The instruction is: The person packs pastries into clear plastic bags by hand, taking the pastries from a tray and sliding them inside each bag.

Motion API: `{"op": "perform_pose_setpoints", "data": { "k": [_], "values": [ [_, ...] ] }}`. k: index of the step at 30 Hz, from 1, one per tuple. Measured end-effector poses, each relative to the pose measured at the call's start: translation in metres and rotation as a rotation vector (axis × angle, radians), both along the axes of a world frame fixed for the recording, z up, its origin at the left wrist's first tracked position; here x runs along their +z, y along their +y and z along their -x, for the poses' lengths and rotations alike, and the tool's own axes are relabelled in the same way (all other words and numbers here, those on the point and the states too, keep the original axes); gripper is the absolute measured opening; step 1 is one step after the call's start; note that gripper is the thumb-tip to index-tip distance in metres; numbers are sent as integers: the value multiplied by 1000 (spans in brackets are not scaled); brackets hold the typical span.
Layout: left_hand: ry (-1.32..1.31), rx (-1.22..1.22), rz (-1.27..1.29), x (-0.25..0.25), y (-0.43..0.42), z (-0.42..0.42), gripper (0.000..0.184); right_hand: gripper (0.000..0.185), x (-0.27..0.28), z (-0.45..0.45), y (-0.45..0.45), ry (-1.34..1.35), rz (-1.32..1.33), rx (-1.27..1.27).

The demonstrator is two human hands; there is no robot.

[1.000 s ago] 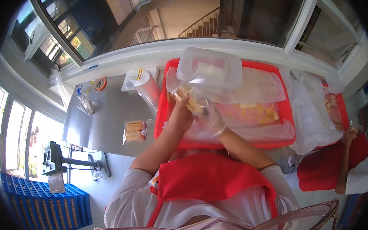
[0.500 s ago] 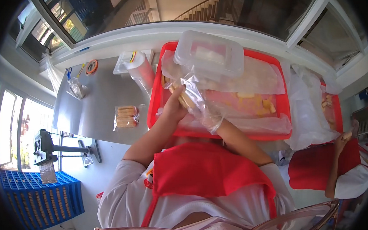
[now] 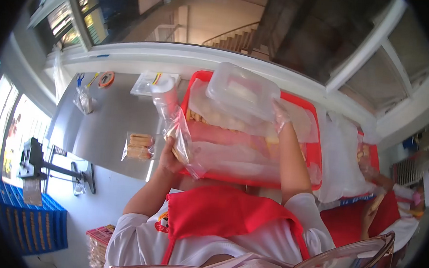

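My left hand (image 3: pixel 170 156) is closed around a clear plastic bag (image 3: pixel 181 132) at the tray's left front. Pale bread sticks partly show inside the bag, by my fingers. My right hand (image 3: pixel 281 119), in a thin clear glove, is at the right edge of a translucent plastic container (image 3: pixel 244 89). Its fingers seem to grip that edge, though they are partly hidden. The container rests over the back of a large red tray (image 3: pixel 318 152), lined with whitish sheets. Some bread pieces (image 3: pixel 196 116) show at the tray's left. A filled bag of bread sticks (image 3: pixel 139 146) lies on the steel table.
Upright behind the bag stands a white and reddish roll (image 3: pixel 164 89). Scissors (image 3: pixel 80 79), orange tape (image 3: pixel 106 79) and a crumpled bag (image 3: pixel 84 100) lie farther left. A co-worker's hand (image 3: pixel 373 208) is at right, near another red tray (image 3: pixel 372 156). Blue crates (image 3: pixel 30 221) stand lower left.
My left hand has moved left with the bag, away from the tray's middle. My right hand has left the bag and moved right and up to the container. The camera view has shifted.
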State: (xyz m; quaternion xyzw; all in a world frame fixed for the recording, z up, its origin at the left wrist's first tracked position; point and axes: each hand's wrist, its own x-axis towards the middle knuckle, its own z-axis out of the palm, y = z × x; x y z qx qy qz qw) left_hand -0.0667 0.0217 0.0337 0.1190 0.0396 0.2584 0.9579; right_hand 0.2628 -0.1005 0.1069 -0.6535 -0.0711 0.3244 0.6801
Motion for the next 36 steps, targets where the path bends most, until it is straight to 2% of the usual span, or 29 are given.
{"op": "perform_pose_setpoints", "data": {
  "k": [2, 5, 7, 9, 11, 15, 17, 19, 21, 23, 24, 27, 28, 30, 31, 35, 36],
  "values": [
    [-37, 45, -74, -1, 0, 17, 46, 48, -26, -14, 6, 216, -275, 63],
    [-101, 151, -99, -15, 16, 55, 48, 47, -21, -18, 4, 16, -407, 95],
    [-80, 336, -28, 10, 22, 88, 53, 45, 1, -15, 9, -88, -493, 93],
    [-176, 479, -191, 12, 38, 124, 46, 44, 41, 5, 32, -110, -648, 178],
    [-177, 648, -82, 19, 41, 156, 43, 44, 85, 44, 61, -83, -789, 285],
    [-274, 851, -122, 24, 44, 200, 38, 43, 120, 148, 157, 172, -854, 489],
    [-332, 868, -180, 26, 41, 222, 29, 39, 97, 187, 210, 334, -890, 742],
    [-407, 866, -233, 38, 35, 238, 17, 37, 76, 234, 258, 485, -662, 698],
    [-458, 829, -306, 94, 14, 241, 21, 33, 44, 277, 289, 441, -474, 674],
    [-804, 778, -217, 145, -12, 232, 18, 32, 10, 309, 313, 436, -321, 657],
    [-774, 833, -246, 164, -28, 236, 14, 31, -4, 321, 322, 428, -248, 646],
    [-933, 756, -604, 199, -33, 240, 7, 31, -38, 335, 332, 211, -109, 672],
    [-965, 697, -727, 211, -31, 244, 9, 37, -46, 329, 337, 271, -51, 715],
    [-990, 723, -809, 231, -32, 248, 6, 40, -62, 324, 339, 333, 9, 733],
    [-1087, 788, -845, 237, -28, 242, 5, 41, -56, 324, 326, 370, 37, 726],
    [-1530, 1023, -908, 264, -8, 176, 22, 45, -40, 284, 249, -204, -155, 1136],
    [-1425, 1828, -785, 281, -6, 151, 19, 42, -1, 273, 211, -194, -111, 1206]
  ]
}}
